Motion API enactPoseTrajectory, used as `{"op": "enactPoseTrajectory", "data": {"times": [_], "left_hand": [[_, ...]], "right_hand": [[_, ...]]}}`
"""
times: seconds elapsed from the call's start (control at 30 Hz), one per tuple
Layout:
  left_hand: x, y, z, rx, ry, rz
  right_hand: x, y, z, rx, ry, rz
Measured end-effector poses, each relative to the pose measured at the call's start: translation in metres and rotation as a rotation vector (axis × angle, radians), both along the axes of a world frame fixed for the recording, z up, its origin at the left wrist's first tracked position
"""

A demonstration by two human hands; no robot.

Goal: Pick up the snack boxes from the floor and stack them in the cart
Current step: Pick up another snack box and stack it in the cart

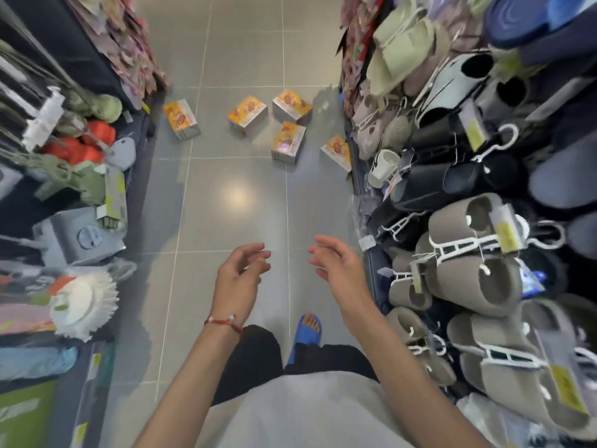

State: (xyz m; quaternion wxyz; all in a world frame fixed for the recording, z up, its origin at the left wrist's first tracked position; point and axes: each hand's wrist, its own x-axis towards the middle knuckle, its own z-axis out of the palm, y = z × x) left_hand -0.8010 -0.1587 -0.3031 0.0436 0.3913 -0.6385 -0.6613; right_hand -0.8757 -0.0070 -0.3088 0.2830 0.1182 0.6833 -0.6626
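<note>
Grey tiled aisle floor (232,195), shelving (97,176) on both sides. Lower centre: blue sandal (307,331) on one foot. Left hand (240,273), red bracelet (223,322) at wrist: grip loose, fingers relaxed, holding nothing. Right hand (336,266): grip wide, holding nothing. Right of frame: hung slippers (468,263). Upper centre: five orange snack boxes (288,142), scattered on the floor, well apart from both hands.

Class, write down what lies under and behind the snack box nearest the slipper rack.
Under the snack box is grey tiled floor; the patch it covers is hidden. Behind it rises the slipper rack, whose foot is partly covered by the box.
</note>
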Motion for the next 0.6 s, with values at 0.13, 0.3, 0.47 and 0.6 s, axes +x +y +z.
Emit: {"op": "enactPoseTrajectory", "data": {"times": [0.13,0.3,0.47,0.6], "left_hand": [[-0.056,-0.007,0.004,0.017,-0.013,0.007],[-0.126,-0.036,-0.004,0.021,-0.009,0.036],[-0.209,-0.082,-0.018,0.039,-0.003,0.046],[-0.289,-0.128,-0.024,0.073,-0.041,0.038]], "right_hand": [[-0.060,-0.015,0.003,-0.019,-0.017,0.007],[-0.130,-0.042,-0.007,-0.013,-0.037,0.013],[-0.212,-0.079,-0.018,0.024,-0.036,0.022],[-0.285,-0.115,-0.018,0.073,-0.034,0.011]]}}
